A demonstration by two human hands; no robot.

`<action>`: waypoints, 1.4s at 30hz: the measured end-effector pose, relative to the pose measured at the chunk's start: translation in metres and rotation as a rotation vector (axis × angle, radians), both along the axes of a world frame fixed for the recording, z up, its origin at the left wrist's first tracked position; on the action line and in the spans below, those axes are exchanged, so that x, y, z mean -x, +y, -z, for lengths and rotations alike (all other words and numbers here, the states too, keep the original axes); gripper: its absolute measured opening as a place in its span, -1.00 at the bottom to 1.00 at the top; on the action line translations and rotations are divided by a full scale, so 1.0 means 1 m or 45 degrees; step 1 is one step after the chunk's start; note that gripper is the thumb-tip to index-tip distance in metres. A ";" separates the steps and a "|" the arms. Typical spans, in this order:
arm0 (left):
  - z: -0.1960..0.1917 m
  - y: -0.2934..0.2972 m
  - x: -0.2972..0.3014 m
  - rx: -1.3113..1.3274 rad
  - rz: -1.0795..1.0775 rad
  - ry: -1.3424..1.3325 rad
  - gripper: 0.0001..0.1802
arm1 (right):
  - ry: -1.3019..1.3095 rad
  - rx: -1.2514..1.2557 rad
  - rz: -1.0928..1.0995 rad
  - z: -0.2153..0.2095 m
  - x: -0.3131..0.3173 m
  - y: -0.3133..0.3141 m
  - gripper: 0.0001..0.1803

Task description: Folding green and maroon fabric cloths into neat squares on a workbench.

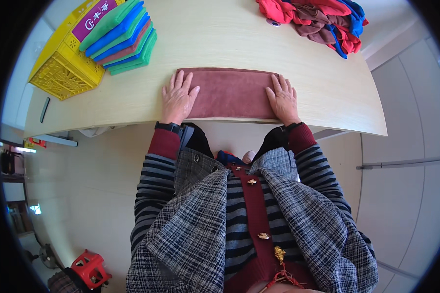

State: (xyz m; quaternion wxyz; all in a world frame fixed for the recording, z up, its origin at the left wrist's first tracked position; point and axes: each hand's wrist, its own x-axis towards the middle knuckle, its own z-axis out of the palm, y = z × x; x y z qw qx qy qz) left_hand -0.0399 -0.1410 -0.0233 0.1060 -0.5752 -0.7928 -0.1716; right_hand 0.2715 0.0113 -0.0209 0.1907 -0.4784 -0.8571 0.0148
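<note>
A reddish-brown cloth (232, 95), folded into a long flat rectangle, lies along the near edge of the table. My left hand (178, 96) rests flat on its left end, fingers stretched out and pointing away from me. At the cloth's right end, my right hand (282, 98) lies flat too, its fingers spread over the corner and the tabletop beside it. Neither hand grips anything.
A stack of folded green, blue and brown cloths (124, 39) leans by a yellow plastic crate (66, 68) at the far left. Loose red, brown and blue cloths (322, 22) lie heaped at the far right. A red stool (90, 268) stands on the floor, lower left.
</note>
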 end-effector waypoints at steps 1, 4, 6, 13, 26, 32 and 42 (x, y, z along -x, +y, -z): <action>0.002 -0.003 0.004 -0.017 -0.046 -0.003 -0.34 | 0.026 0.008 0.005 0.003 -0.004 0.002 -0.32; -0.009 -0.008 0.001 -0.012 -0.154 -0.044 -0.33 | 0.015 0.046 0.060 0.001 -0.015 0.003 -0.34; -0.016 -0.007 -0.002 0.033 -0.287 -0.126 -0.35 | -0.064 0.108 0.152 0.000 -0.021 0.004 -0.36; -0.013 0.011 0.012 0.097 -0.410 -0.327 -0.50 | 0.036 -0.142 -0.135 -0.020 0.042 -0.027 -0.38; -0.030 0.048 0.035 0.047 0.069 -2.139 -0.68 | -0.065 -0.031 -0.128 -0.007 0.079 -0.019 -0.35; -0.076 0.042 0.011 -0.065 0.237 -2.422 -0.70 | -0.110 -0.025 -0.144 -0.025 0.073 -0.013 -0.36; -0.148 0.108 -0.059 -0.035 0.489 -2.159 -0.73 | -0.057 -0.055 -0.181 -0.050 0.070 -0.005 -0.37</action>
